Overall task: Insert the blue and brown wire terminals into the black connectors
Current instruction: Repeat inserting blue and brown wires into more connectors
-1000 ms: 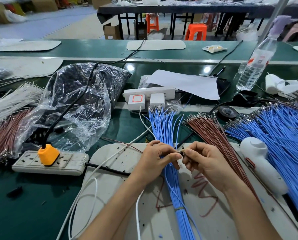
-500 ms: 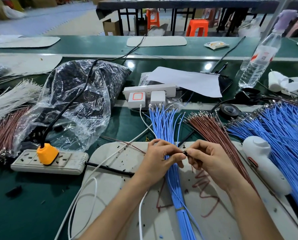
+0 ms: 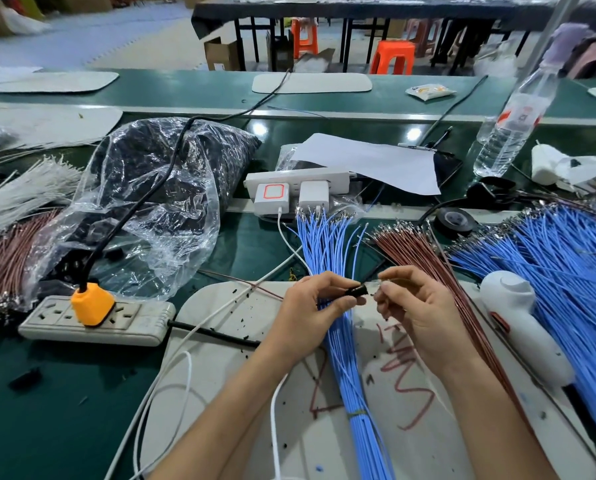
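My left hand [image 3: 319, 303] pinches a small black connector [image 3: 356, 291] between thumb and fingers above a white mat [image 3: 220, 358]. My right hand [image 3: 412, 303] pinches a thin wire end [image 3: 381, 284] just right of the connector, a small gap between them; the wire's colour is unclear. A tied bundle of blue wires [image 3: 338, 258] runs under both hands. A bundle of brown wires [image 3: 424, 258] lies to its right. A clear bag of black connectors [image 3: 144, 202] sits at the left.
A power strip with an orange plug [image 3: 92, 306] lies left of the mat. A white handheld tool [image 3: 521, 323] and a large fan of blue wires [image 3: 573, 265] fill the right. White chargers [image 3: 289, 195], paper, a tape roll [image 3: 454, 220] and a water bottle [image 3: 511, 123] stand behind.
My hands have drawn slightly apart; the black connector in the left fingers now shows clearly, with a gap to the wire end held by the right.
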A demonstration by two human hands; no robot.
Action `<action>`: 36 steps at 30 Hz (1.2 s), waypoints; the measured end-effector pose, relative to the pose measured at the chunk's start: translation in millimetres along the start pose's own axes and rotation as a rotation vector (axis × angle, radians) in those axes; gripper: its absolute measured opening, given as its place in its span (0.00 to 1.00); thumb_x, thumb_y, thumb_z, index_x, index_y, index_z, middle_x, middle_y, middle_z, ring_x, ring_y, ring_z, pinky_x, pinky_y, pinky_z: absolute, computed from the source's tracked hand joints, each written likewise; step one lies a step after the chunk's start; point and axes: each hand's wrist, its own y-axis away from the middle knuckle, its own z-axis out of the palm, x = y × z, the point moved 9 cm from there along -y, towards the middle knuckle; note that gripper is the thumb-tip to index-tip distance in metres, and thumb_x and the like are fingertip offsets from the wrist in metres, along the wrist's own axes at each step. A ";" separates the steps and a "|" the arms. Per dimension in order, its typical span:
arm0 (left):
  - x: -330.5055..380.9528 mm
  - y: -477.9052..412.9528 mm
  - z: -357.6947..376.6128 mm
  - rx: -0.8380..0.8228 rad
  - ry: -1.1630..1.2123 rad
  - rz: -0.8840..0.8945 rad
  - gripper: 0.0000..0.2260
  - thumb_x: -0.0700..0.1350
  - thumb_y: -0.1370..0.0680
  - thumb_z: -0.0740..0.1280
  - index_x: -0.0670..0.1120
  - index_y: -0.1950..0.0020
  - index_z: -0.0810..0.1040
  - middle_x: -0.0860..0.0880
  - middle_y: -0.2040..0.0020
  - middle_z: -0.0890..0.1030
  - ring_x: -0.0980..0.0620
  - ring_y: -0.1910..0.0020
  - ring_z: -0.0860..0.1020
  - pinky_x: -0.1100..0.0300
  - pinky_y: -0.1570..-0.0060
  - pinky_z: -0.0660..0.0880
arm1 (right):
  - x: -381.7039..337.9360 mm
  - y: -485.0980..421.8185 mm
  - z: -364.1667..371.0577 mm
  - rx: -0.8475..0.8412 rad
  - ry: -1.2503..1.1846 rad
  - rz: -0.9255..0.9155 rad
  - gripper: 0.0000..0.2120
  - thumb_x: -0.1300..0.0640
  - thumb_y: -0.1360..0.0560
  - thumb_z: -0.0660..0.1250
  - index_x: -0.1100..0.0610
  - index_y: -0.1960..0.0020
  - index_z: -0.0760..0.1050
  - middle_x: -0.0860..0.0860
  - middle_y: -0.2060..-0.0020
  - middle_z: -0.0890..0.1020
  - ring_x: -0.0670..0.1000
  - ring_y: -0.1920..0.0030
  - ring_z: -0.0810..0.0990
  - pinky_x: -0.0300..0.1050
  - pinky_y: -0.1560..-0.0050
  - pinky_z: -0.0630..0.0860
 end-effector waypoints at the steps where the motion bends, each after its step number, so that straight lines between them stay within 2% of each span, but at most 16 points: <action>1: 0.3 0.1 -0.1 0.002 0.008 0.003 0.07 0.36 0.25 0.70 0.42 0.47 0.80 0.44 0.51 0.84 0.53 0.49 0.82 0.54 0.42 0.76 | -2.0 0.0 -4.1 0.028 -0.031 0.003 0.04 0.67 0.26 0.65 0.61 0.55 0.77 0.54 0.69 0.80 0.49 0.70 0.77 0.37 0.67 0.76; 2: 1.3 0.0 0.0 0.002 0.010 0.009 0.07 0.36 0.25 0.70 0.41 0.47 0.79 0.44 0.51 0.84 0.53 0.48 0.82 0.54 0.42 0.76 | -3.1 -0.1 -6.1 0.037 -0.060 0.009 0.02 0.65 0.27 0.66 0.61 0.56 0.77 0.54 0.70 0.80 0.49 0.70 0.76 0.36 0.67 0.76; 5: 3.4 0.2 0.8 -0.009 -0.003 0.021 0.08 0.36 0.25 0.70 0.41 0.47 0.80 0.47 0.51 0.84 0.53 0.47 0.82 0.52 0.41 0.76 | -1.1 1.3 1.3 -0.011 -0.068 0.029 0.04 0.60 0.31 0.69 0.60 0.59 0.77 0.54 0.70 0.79 0.48 0.71 0.75 0.36 0.69 0.74; 7: 4.0 0.6 0.8 -0.008 -0.023 0.031 0.08 0.36 0.26 0.71 0.42 0.48 0.80 0.49 0.52 0.85 0.54 0.48 0.81 0.51 0.41 0.75 | 1.7 2.8 7.6 -0.030 -0.048 0.034 0.02 0.62 0.29 0.68 0.59 0.60 0.77 0.54 0.71 0.78 0.48 0.72 0.75 0.36 0.70 0.74; 10: 4.5 1.5 0.8 -0.001 -0.021 0.033 0.08 0.36 0.26 0.71 0.44 0.49 0.80 0.51 0.52 0.84 0.54 0.48 0.81 0.49 0.41 0.75 | 4.2 2.3 7.3 -0.016 -0.023 0.044 0.09 0.64 0.26 0.67 0.55 0.64 0.78 0.54 0.71 0.78 0.48 0.73 0.74 0.36 0.71 0.73; 14: 6.1 2.0 1.8 -0.007 -0.019 0.047 0.09 0.36 0.27 0.72 0.46 0.49 0.80 0.52 0.52 0.84 0.55 0.48 0.81 0.47 0.40 0.74 | 6.1 1.8 7.2 -0.023 -0.028 0.079 0.11 0.63 0.27 0.67 0.53 0.66 0.79 0.53 0.72 0.78 0.47 0.74 0.74 0.35 0.73 0.72; 17: 7.2 2.1 1.2 -0.001 -0.023 0.059 0.11 0.36 0.27 0.72 0.50 0.50 0.80 0.52 0.51 0.84 0.54 0.48 0.81 0.45 0.40 0.73 | 10.2 2.0 5.2 -0.005 -0.032 0.108 0.11 0.65 0.26 0.66 0.56 0.65 0.77 0.53 0.73 0.77 0.47 0.74 0.73 0.35 0.73 0.71; 22: 7.0 1.5 0.6 0.004 -0.014 0.062 0.13 0.35 0.27 0.72 0.53 0.50 0.80 0.52 0.51 0.85 0.53 0.46 0.81 0.48 0.41 0.75 | 18.8 1.6 4.1 0.025 -0.083 0.201 0.07 0.66 0.26 0.65 0.60 0.62 0.75 0.53 0.74 0.76 0.48 0.74 0.72 0.36 0.73 0.70; 24: 6.7 1.7 0.8 -0.001 -0.013 0.063 0.13 0.36 0.27 0.72 0.54 0.50 0.80 0.52 0.51 0.84 0.52 0.45 0.80 0.48 0.40 0.75 | 23.3 2.6 6.6 0.008 -0.139 0.261 0.03 0.64 0.29 0.68 0.60 0.61 0.75 0.52 0.73 0.76 0.47 0.74 0.73 0.35 0.73 0.72; 27: 6.0 1.3 0.0 0.002 -0.009 0.067 0.15 0.37 0.27 0.73 0.57 0.51 0.79 0.53 0.51 0.84 0.52 0.45 0.80 0.47 0.40 0.74 | 29.5 3.4 8.3 -0.004 -0.215 0.316 0.07 0.59 0.36 0.70 0.59 0.60 0.74 0.51 0.72 0.76 0.46 0.72 0.74 0.35 0.72 0.73; 31: 8.2 1.7 0.0 0.003 -0.012 0.080 0.16 0.37 0.27 0.73 0.59 0.51 0.79 0.54 0.51 0.84 0.53 0.46 0.80 0.46 0.39 0.74 | 31.9 4.5 8.0 0.004 -0.247 0.341 0.07 0.59 0.38 0.70 0.57 0.62 0.75 0.51 0.71 0.76 0.45 0.72 0.74 0.35 0.73 0.72; 34: 11.2 2.2 2.4 -0.018 -0.057 0.093 0.15 0.38 0.27 0.73 0.58 0.50 0.79 0.63 0.51 0.83 0.58 0.47 0.80 0.43 0.37 0.70 | 27.9 5.2 8.3 -0.014 -0.183 0.316 0.04 0.63 0.34 0.69 0.56 0.64 0.76 0.51 0.72 0.75 0.46 0.73 0.73 0.35 0.73 0.71; 36: 11.1 2.7 4.2 -0.028 -0.091 0.102 0.12 0.38 0.27 0.73 0.54 0.49 0.80 0.66 0.53 0.82 0.63 0.49 0.80 0.43 0.35 0.67 | 21.6 4.1 3.8 -0.002 -0.074 0.247 0.10 0.66 0.28 0.66 0.56 0.66 0.77 0.52 0.74 0.75 0.46 0.75 0.72 0.34 0.75 0.70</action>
